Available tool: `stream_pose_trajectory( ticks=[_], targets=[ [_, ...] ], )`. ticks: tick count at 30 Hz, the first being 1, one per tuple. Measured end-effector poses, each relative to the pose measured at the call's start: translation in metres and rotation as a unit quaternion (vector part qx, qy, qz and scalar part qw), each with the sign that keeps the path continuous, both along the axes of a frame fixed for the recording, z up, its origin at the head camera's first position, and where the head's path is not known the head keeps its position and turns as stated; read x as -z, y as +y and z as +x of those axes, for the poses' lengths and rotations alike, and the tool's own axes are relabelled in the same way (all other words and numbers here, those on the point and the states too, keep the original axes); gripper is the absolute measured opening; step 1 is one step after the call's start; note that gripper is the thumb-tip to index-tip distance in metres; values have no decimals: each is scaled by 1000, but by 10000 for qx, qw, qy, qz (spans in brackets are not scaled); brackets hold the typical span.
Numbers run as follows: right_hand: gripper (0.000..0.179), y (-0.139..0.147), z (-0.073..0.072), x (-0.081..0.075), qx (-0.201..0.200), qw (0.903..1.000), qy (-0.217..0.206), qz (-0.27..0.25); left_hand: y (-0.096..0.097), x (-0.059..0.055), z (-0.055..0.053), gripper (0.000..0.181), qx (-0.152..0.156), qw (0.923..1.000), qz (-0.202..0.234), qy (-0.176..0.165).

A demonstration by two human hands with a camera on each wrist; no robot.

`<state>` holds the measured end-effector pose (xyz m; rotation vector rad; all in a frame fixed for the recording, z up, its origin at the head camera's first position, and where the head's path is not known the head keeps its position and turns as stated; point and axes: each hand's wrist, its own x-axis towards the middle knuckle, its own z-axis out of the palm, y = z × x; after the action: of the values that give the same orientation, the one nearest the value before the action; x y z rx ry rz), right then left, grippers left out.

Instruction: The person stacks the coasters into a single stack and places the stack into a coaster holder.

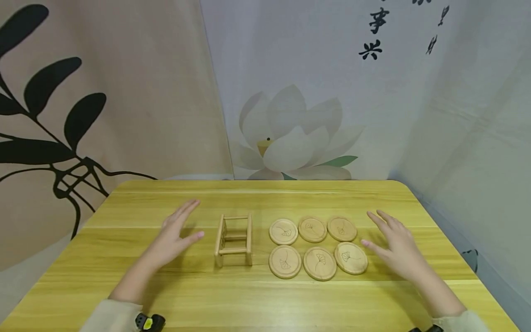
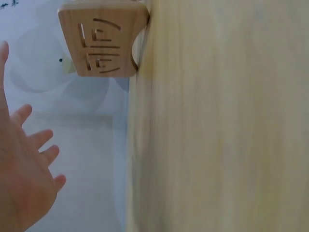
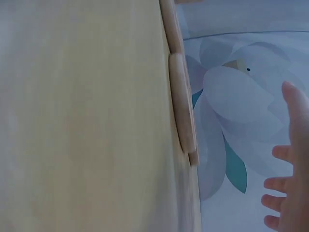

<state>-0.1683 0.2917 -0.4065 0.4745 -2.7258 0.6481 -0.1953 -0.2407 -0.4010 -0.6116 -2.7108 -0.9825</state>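
Pale wood makes up the rack (image 1: 233, 251) and the six discs (image 1: 320, 263), which lie flat in two rows to the rack's right. Left of the rack hovers the left hand (image 1: 173, 238), fingers loosely spread, holding nothing; the right hand (image 1: 397, 244), likewise spread and empty, hangs on the discs' side, beyond them. I'd pinch any disc by its rim and steady the rack, which looks light enough to skid.

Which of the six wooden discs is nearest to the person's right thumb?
The rightmost disc in the nearer row: in the head view, it almost meets the right thumb; the other five lie farther left or farther back.
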Motion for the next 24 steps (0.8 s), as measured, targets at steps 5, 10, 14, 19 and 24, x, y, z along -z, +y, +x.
stream_pose_trajectory(
  ticks=[5, 10, 14, 19, 24],
  targets=[
    [71, -6, 5, 3, -168, 9993, -166, -284, 5, 4, 1, 75, 56, 9983, 470, -334],
    [71, -10, 7, 9, -274, 9981, -317, -448, 12, 1, 6, 71, 217, 9925, 978, -706],
    [72, -11, 8, 13, -276, 9973, -450, -512, 19, -6, 12, 69, 383, 9860, 1313, -951],
    [74, -13, 10, 18, -332, 9959, -584, -605, 17, 10, 7, 68, 460, 9834, 1394, -1071],
    [75, -14, 14, 23, -379, 9951, -670, -618, 13, 31, -3, 69, 576, 9796, 1519, -1185]
  ],
)
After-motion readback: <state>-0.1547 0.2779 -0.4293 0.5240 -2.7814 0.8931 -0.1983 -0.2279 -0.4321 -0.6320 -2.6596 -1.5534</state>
